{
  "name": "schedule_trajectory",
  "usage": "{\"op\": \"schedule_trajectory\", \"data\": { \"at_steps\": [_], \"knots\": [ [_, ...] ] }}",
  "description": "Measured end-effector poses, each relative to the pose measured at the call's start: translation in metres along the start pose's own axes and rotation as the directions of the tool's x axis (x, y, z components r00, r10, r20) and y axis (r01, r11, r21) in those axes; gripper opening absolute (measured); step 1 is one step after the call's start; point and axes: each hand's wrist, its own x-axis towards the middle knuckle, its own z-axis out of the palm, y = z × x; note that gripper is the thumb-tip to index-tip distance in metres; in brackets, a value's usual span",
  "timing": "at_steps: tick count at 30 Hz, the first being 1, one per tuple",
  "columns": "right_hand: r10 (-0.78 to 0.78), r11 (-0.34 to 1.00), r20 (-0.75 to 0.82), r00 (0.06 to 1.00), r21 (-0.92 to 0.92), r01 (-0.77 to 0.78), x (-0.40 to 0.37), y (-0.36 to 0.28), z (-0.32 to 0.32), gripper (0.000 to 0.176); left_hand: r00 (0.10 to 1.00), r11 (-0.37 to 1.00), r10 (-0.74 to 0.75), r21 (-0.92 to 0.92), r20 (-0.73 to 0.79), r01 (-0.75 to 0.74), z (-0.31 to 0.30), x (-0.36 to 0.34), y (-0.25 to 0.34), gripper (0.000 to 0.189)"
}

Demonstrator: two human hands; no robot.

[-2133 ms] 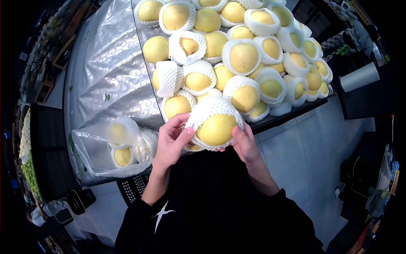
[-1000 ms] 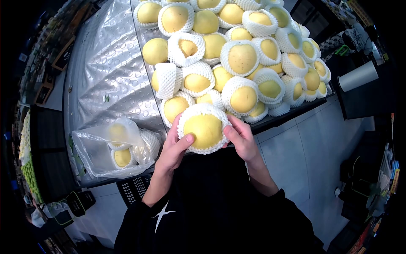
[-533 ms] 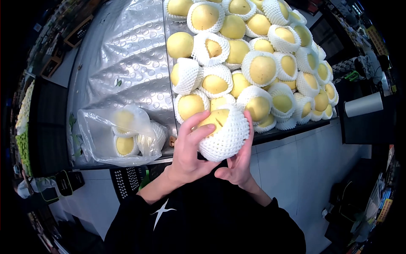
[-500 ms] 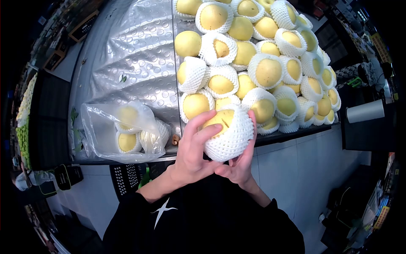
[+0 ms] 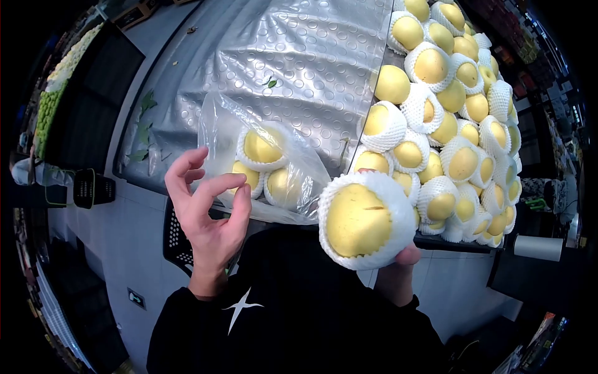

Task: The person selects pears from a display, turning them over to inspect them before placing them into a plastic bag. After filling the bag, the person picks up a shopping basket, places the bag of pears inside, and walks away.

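Note:
A large yellow fruit in a white foam net (image 5: 360,219) is held up by my right hand (image 5: 398,268), which is mostly hidden behind it. A dark mark shows on the fruit's skin. My left hand (image 5: 212,215) is off the fruit, its fingers curved and apart, with thumb and index finger close beside the clear plastic bag (image 5: 217,128). Inside the bag lie three netted yellow fruits (image 5: 261,147), near the front edge of the silver-covered display.
Many netted yellow fruits (image 5: 462,163) are piled on the right. The silver sheet (image 5: 293,56) carries a few leaves (image 5: 270,82). A black basket (image 5: 93,189) stands on the floor at left, and a white roll (image 5: 537,247) is at right.
My left hand has let go of the fruit and moved left to the bag. My right hand keeps the fruit, now turned with more yellow skin showing. The view has swung left.

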Motion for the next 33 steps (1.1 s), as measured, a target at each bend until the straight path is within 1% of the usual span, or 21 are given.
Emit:
{"op": "schedule_trajectory", "data": {
  "at_steps": [1, 2, 4, 5, 7, 8, 9, 11, 12, 14, 15, 17, 18, 20, 22, 24, 26, 28, 30, 32, 33],
  "knots": [
    [0.008, 1.0, 0.007, 1.0, -0.006, -0.008, 0.012, 0.002, 0.009, 0.115, 1.0, 0.985, 0.005, 0.172, 0.027, -0.009, -0.004, 0.003, -0.004, 0.028],
    [0.065, 0.994, 0.063, 0.996, -0.087, -0.06, 0.025, 0.005, 0.019, 0.111, 1.0, 0.985, -0.002, 0.174, 0.017, -0.001, -0.007, 0.003, -0.007, 0.028],
    [0.134, 0.978, 0.116, 0.984, -0.173, -0.113, 0.049, 0.016, 0.033, 0.107, 0.971, 0.971, -0.184, 0.185, 0.156, 0.154, -0.012, 0.003, -0.016, 0.032],
    [0.102, 0.948, 0.131, 0.986, -0.313, -0.057, 0.061, 0.023, 0.04, 0.106, 0.965, 0.97, -0.138, 0.227, 0.222, 0.087, -0.018, 0.001, -0.026, 0.039],
    [0.022, 0.831, 0.146, 0.989, -0.552, 0.063, 0.081, 0.035, 0.05, 0.101, 0.951, 0.979, -0.163, 0.166, 0.264, 0.121, -0.018, -0.005, -0.043, 0.041],
    [0.032, 0.828, 0.149, 0.988, -0.558, 0.057, 0.09, 0.038, 0.053, 0.101, 0.933, 0.983, -0.176, 0.105, 0.313, 0.151, -0.019, -0.007, -0.049, 0.043],
    [-0.031, 0.643, 0.202, 0.979, -0.746, 0.174, 0.099, 0.04, 0.054, 0.103, 0.849, 0.93, -0.32, -0.031, 0.421, 0.366, -0.024, -0.007, -0.046, 0.054],
    [-0.17, 0.205, 0.38, 0.909, -0.889, 0.41, 0.114, 0.041, 0.064, 0.095, 0.832, 0.908, -0.299, -0.128, 0.467, 0.398, -0.033, -0.004, -0.047, 0.058],
    [-0.167, 0.2, 0.379, 0.91, -0.891, 0.408, 0.118, 0.039, 0.07, 0.095, 0.811, 0.877, -0.271, -0.214, 0.519, 0.43, -0.036, -0.004, -0.05, 0.063],
    [0.035, 0.079, 0.225, 0.974, -0.972, 0.222, 0.125, 0.038, 0.079, 0.087, 0.842, 0.901, -0.164, -0.271, 0.514, 0.34, -0.044, -0.003, -0.061, 0.071],
    [0.036, 0.073, 0.221, 0.975, -0.973, 0.218, 0.126, 0.037, 0.084, 0.087, 0.861, 0.901, -0.127, -0.306, 0.492, 0.307, -0.049, 0.0, -0.064, 0.073],
    [0.305, -0.096, 0.09, 0.948, -0.988, 0.124, 0.127, 0.037, 0.09, 0.082, 0.878, 0.863, -0.065, -0.415, 0.473, 0.287, -0.055, 0.007, -0.068, 0.079],
    [0.303, -0.102, 0.084, 0.949, -0.988, 0.12, 0.129, 0.04, 0.09, 0.082, 0.879, 0.86, -0.061, -0.422, 0.474, 0.287, -0.057, 0.011, -0.067, 0.079],
    [0.455, -0.169, 0.115, 0.883, -0.963, 0.212, 0.134, 0.053, 0.091, 0.085, 0.83, 0.751, -0.058, -0.523, 0.555, 0.402, -0.06, 0.017, -0.066, 0.08],
    [0.533, -0.26, 0.031, 0.845, -0.945, 0.199, 0.149, 0.061, 0.104, 0.085, 0.83, 0.737, 0.018, -0.568, 0.558, 0.366, -0.057, 0.022, -0.068, 0.079],
    [0.663, -0.406, -0.15, 0.733, -0.895, 0.184, 0.161, 0.074, 0.114, 0.082, 0.825, 0.718, 0.095, -0.612, 0.558, 0.331, -0.053, 0.024, -0.067, 0.079],
    [0.648, -0.434, -0.173, 0.742, -0.884, 0.173, 0.16, 0.083, 0.118, 0.083, 0.846, 0.571, -0.096, -0.667, 0.525, 0.479, -0.051, 0.022, -0.066, 0.075],
    [0.597, -0.54, -0.221, 0.771, -0.821, 0.183, 0.157, 0.089, 0.116, 0.083, 0.864, 0.598, -0.056, -0.676, 0.501, 0.431, -0.053, 0.027, -0.076, 0.073],
    [0.572, -0.542, -0.202, 0.795, -0.821, 0.181, 0.152, 0.092, 0.111, 0.08, 0.881, 0.623, -0.021, -0.683, 0.472, 0.381, -0.053, 0.03, -0.081, 0.071],
    [0.545, -0.54, -0.185, 0.818, -0.823, 0.174, 0.144, 0.096, 0.107, 0.078, 0.889, 0.574, -0.094, -0.705, 0.448, 0.416, -0.053, 0.033, -0.08, 0.068],
    [0.501, -0.541, -0.139, 0.854, -0.821, 0.184, 0.139, 0.098, 0.105, 0.076, 0.905, 0.657, -0.062, -0.665, 0.422, 0.355, -0.051, 0.035, -0.083, 0.067]
  ]
}}
